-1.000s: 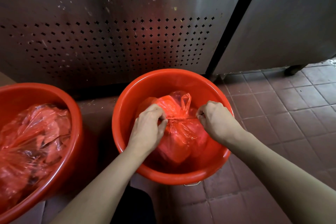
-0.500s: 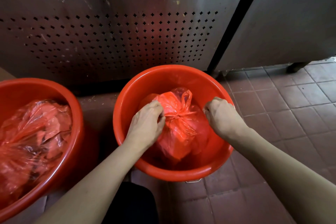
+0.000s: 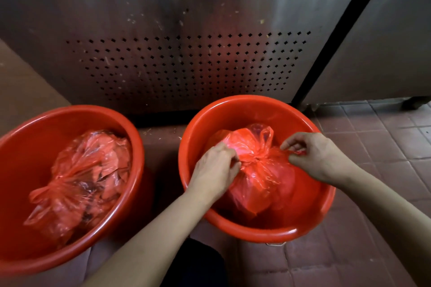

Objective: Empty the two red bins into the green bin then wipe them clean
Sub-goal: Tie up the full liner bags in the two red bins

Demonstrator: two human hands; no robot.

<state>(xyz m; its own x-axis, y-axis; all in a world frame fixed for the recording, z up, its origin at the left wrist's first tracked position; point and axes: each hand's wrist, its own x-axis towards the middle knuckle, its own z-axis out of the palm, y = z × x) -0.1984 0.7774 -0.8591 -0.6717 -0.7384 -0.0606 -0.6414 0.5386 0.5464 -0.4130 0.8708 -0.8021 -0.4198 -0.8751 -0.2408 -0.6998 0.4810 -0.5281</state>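
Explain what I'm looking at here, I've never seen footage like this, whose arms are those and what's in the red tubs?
There is no machine here. The picture comes from a camera worn on a person's head, looking down, so the two bare arms are that person's own. Two red bins stand on a tiled floor before a metal cabinet with small vent holes. The left red bin holds a knotted red plastic bag that nobody touches. In the right red bin lies another red bag. The left hand grips the plastic by the knot, and the right hand pinches a strip of it, as if tying it. No green bin is in view.
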